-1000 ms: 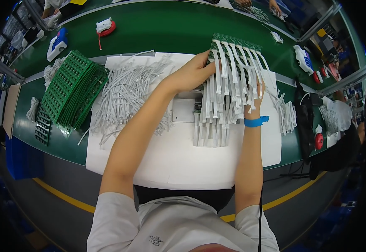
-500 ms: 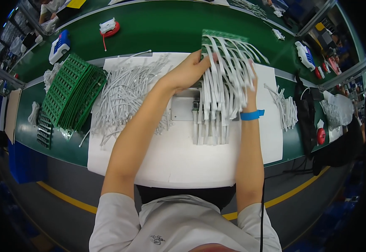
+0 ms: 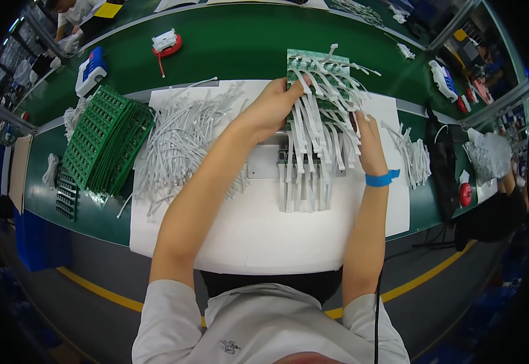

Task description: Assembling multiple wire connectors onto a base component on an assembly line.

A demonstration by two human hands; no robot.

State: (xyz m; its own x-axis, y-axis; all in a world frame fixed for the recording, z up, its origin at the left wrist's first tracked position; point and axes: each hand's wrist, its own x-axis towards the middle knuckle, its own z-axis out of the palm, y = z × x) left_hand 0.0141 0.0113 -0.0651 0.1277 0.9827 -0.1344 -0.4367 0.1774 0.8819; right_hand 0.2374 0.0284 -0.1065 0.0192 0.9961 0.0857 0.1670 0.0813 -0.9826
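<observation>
A green circuit board (image 3: 297,59) with many white flat cables hanging off it is held up above the white work sheet. My left hand (image 3: 276,106) grips its left edge, thumb on the front. Beside the lower right edge is my right hand (image 3: 370,142), with a blue wristband (image 3: 382,178); its fingers are partly hidden by the cables, so their grip is unclear. Below the raised board, a metal plate (image 3: 263,165) lies on the sheet. More white flat cables (image 3: 307,197) run from dark parts there toward me, partly covered by the hanging ones.
Left of my hands lies a big heap of loose white cables (image 3: 182,139). Beyond it leans a stack of green circuit boards (image 3: 100,133). A smaller cable bundle (image 3: 419,161) is at the right. Blue-and-white bottles (image 3: 91,71) and red reels (image 3: 170,46) stand farther back.
The board has turned and settled, showing more of its face, and its cables have swung. My right hand has come down and slightly right along the cables. My left hand keeps its grip.
</observation>
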